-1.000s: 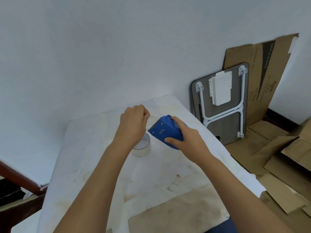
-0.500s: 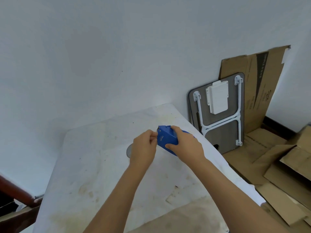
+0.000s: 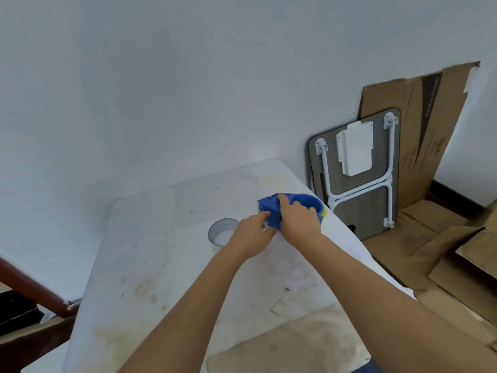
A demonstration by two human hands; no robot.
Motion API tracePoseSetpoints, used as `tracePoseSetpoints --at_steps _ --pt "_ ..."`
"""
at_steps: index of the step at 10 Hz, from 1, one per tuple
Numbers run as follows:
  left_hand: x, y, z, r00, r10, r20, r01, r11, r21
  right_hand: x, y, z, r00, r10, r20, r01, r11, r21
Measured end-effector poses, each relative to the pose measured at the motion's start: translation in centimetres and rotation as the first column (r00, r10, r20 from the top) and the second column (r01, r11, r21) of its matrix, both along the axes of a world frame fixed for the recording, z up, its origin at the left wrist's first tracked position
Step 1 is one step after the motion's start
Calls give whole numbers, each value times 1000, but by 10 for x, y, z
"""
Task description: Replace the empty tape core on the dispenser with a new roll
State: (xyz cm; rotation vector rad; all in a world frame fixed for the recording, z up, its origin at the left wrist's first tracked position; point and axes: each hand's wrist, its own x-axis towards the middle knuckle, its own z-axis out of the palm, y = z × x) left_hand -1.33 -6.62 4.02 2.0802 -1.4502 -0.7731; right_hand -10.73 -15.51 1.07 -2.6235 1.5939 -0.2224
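Near the counter's far right edge: blue dispenser (image 3: pixel 271 211), raised a little above the counter (image 3: pixel 150 265)
Right hand (image 3: pixel 298 220): grip clamped on the dispenser
Left hand (image 3: pixel 252 235): grip pinched at its front end (cannot tell on what)
Tape roll (image 3: pixel 222 234): on the counter, just left
Could go wrong: sharp teeth may nick fingers; the dispenser may drop off the edge

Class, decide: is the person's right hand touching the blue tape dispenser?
Touching. The head view shows the right hand lying over the blue tape dispenser, its fingers wrapped across the top.
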Motion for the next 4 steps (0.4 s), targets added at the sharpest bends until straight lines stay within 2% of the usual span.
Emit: tracePoseSetpoints --at_steps 2,4 --pt "4 5 -14 999 -39 -21 41 994 102 -7 -2 -13 998 57 -20 -57 998 -7" --pt "19 15 -13 998 33 -56 -27 994 109 -14 -8 -14 997 63 32 -64 998 25"
